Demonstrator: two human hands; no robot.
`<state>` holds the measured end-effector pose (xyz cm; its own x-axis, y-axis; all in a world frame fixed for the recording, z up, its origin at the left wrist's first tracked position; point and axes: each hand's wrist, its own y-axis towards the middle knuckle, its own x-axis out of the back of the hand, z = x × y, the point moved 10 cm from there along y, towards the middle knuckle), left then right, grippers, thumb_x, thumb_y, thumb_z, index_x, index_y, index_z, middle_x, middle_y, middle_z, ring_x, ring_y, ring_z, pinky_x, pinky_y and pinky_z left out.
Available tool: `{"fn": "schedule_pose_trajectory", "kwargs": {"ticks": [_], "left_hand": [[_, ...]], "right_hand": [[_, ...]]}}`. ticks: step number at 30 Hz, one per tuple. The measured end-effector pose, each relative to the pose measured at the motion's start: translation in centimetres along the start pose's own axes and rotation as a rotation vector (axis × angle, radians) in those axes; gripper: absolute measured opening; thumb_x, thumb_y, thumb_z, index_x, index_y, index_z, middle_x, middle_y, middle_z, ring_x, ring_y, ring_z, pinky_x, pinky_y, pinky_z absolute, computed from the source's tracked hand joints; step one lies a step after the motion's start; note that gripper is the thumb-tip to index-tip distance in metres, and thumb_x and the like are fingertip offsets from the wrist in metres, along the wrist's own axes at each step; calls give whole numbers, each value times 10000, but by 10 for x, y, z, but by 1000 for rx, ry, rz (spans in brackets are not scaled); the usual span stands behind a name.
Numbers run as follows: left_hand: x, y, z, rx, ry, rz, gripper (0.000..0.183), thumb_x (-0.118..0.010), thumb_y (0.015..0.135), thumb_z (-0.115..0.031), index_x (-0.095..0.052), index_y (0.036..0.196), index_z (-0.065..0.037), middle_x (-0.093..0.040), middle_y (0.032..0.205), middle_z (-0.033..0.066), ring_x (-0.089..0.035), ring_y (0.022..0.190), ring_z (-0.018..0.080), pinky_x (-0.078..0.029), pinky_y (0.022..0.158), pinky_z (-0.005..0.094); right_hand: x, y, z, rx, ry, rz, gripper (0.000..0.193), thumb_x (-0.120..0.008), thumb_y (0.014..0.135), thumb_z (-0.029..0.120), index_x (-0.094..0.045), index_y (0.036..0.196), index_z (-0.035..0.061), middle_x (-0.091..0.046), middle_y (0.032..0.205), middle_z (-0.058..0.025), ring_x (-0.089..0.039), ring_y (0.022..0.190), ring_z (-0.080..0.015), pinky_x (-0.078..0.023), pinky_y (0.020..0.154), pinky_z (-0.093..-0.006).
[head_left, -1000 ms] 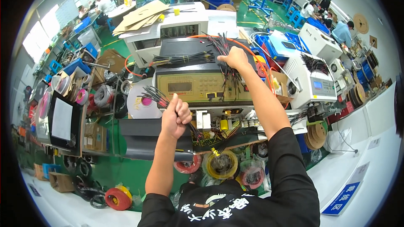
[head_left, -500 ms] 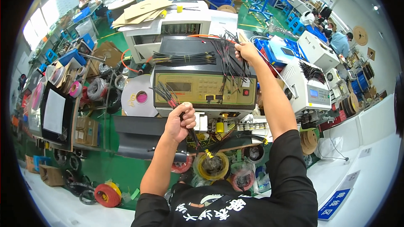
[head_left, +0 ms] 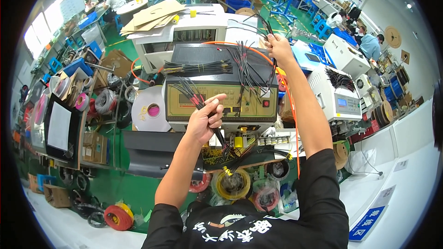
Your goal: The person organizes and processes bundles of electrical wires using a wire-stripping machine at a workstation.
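Note:
My left hand (head_left: 203, 123) is closed round a bundle of black wires (head_left: 189, 91) with red sections, its index finger sticking out. The wires fan out at the top, and their lower ends hang toward the yellow-tipped wires (head_left: 228, 170) below. Farther up on the right, my right hand (head_left: 279, 50) grips another bunch of black wires (head_left: 267, 28). Between the hands stands a black machine with a gold control panel (head_left: 207, 101). Loose black wires (head_left: 241, 62) drape over its top, beside a neat wire bundle (head_left: 198, 67). An orange tube (head_left: 287, 87) crosses behind and hangs along my right forearm.
A white machine (head_left: 152, 48) with cardboard sheets stands behind. To the right is another white machine (head_left: 341, 101) with dark wires on top. Wire coils (head_left: 233, 184) lie below the bench, and a white reel (head_left: 150, 110) is at the left. People sit at distant tables.
My right hand has shifted right and slightly up with its wires. My left hand has moved a little right, its index finger now extended. The orange tube now hangs down beside my right forearm.

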<state>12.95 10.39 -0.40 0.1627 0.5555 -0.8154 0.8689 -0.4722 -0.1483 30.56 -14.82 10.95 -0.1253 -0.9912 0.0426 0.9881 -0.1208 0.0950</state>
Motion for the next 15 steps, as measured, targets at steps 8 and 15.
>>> {"fn": "schedule_pose_trajectory", "kwargs": {"ticks": [8,15], "left_hand": [[-30,14,-21,-188,-114,181,439,-501,1037,-259,-478,1391,0,-575,1375,142,-616,1001,116,-392,548,171],[-40,-3,-26,-322,-36,264,467,-390,1073,-310,-418,1439,-22,-488,1464,155,-505,1315,199,-418,563,165]], "right_hand": [[-72,-123,26,-49,187,199,221,-537,1030,292,-532,991,74,-489,739,58,-360,540,-8,-254,447,-178],[-122,-241,-51,-194,159,254,220,-505,1047,282,-519,961,81,-475,694,47,-392,551,-28,-304,483,-195]]}}
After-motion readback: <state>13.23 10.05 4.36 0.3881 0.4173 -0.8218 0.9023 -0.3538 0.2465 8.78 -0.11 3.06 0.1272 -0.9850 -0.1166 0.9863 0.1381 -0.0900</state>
